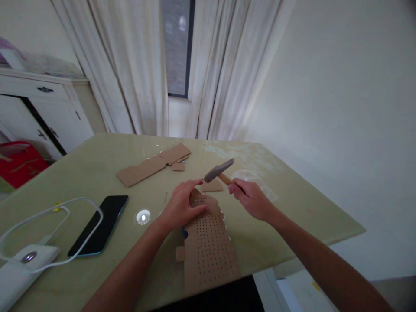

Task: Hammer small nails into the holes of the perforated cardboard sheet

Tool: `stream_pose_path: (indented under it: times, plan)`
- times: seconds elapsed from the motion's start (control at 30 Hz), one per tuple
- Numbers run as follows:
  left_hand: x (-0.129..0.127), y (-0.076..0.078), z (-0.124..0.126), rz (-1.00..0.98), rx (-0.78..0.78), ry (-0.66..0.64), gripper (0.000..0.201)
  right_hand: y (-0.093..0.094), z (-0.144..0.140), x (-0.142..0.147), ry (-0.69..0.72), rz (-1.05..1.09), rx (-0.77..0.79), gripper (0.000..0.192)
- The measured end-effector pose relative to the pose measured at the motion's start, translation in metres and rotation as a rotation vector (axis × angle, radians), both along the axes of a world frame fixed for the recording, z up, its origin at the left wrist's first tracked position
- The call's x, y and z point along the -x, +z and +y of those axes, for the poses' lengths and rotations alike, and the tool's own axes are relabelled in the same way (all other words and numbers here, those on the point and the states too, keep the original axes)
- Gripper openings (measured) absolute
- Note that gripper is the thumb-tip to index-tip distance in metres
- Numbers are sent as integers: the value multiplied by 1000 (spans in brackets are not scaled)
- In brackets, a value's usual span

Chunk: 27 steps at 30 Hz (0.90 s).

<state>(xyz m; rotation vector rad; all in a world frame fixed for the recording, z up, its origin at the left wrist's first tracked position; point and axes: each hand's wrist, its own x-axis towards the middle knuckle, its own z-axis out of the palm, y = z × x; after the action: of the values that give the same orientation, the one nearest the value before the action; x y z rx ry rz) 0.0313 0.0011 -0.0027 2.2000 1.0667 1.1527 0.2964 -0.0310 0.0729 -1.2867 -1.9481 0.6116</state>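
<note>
At six o'clock of the worktop (276,225) lies the perforated cardboard (212,242), with the left hand (182,203) upon it, whose grip I cannot tell, while toward one o'clock the right hand (251,199) has fingers clenched around the hammer (219,170).

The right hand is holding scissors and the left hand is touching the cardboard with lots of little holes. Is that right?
Wrong tool: the head view shows the right hand holding a hammer. The left hand is touching the holey cardboard.
</note>
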Motion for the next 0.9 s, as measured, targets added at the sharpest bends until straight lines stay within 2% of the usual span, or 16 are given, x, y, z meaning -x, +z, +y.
stream_pose_path:
  times: [0.07,0.1,0.17,0.23,0.3,0.43,0.5,0.6,0.73,0.9]
  plan:
    - [3,1,2,-77,-40,31,58,-6,12,3,-55,296,-66,42]
    - [5,2,5,-123,-50,68,50,-10,20,5,-73,379,-89,44]
    - [12,2,11,-199,-39,179,40,-17,36,9,-107,497,-147,48]
    - [20,-1,20,-157,9,336,40,-23,51,13,-138,593,-209,49]
    - [29,-6,27,-23,60,476,37,-31,61,16,-163,666,-264,48]
    - [41,-16,30,510,85,633,30,-49,61,15,-203,760,-367,45]
    - [42,-17,28,745,147,669,33,-57,55,12,-211,783,-405,46]
    - [40,-15,25,895,254,683,35,-65,46,5,-224,800,-445,46]
    - [35,-14,23,987,306,676,32,-65,47,-3,-253,822,-473,41]
    - [31,-20,25,980,372,648,30,-62,55,-9,-296,852,-468,35]
